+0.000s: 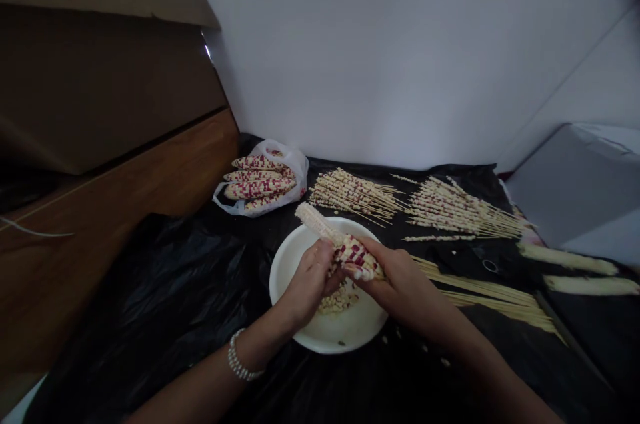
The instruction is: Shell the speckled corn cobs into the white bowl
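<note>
Over a white bowl (285,277), an ear of corn (356,255) with cream and dark red kernels is held tilted. Its far upper-left end is a bare cob, while kernels cover the near part. My right hand (395,275) wraps around the kernel-covered end. Against the middle of the ear, my left hand (311,275) is closed with its thumb at the edge of the kernels; its other fingers are partly hidden. Loose corn kernels (336,301) lie in the bowl below my hands.
Whole corn ears (257,189) lie in a plastic bag (297,164) at the back left. Kernel-threaded skewers (353,194) form two piles by the wall. Bare sticks (490,297) and stripped cobs (567,259) lie right, on black plastic sheeting (200,297). A wooden board (150,177) borders the left.
</note>
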### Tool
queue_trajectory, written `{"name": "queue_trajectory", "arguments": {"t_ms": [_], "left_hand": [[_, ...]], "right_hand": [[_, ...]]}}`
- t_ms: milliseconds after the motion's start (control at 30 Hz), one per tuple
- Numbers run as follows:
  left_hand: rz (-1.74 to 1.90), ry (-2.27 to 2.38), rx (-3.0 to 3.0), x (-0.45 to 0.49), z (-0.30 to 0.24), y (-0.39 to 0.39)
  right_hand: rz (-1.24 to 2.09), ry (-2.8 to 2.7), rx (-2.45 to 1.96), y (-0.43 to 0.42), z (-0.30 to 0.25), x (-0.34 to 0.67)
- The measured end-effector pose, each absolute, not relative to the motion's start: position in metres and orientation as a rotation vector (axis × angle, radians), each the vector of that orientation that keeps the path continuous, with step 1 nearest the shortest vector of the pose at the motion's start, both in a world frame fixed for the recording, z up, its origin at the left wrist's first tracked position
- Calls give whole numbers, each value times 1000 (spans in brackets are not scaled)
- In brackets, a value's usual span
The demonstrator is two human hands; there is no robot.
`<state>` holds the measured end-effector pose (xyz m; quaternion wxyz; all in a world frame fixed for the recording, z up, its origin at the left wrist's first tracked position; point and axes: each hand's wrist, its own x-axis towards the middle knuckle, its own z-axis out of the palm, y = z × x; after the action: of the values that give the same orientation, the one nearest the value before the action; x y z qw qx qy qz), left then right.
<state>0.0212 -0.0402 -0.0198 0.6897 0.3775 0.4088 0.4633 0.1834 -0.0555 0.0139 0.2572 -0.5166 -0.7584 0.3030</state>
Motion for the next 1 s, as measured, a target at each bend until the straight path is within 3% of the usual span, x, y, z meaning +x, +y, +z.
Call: {"name": "queue_trajectory", "arguments": {"t_ms": [667, 1000], "left_hand": [[894, 705, 786, 17, -25, -35], [949, 868, 846, 24, -23, -39]], "right_hand": [[818, -2055, -1275, -51, 21, 196], [562, -2176, -1640, -62, 18, 175]]}}
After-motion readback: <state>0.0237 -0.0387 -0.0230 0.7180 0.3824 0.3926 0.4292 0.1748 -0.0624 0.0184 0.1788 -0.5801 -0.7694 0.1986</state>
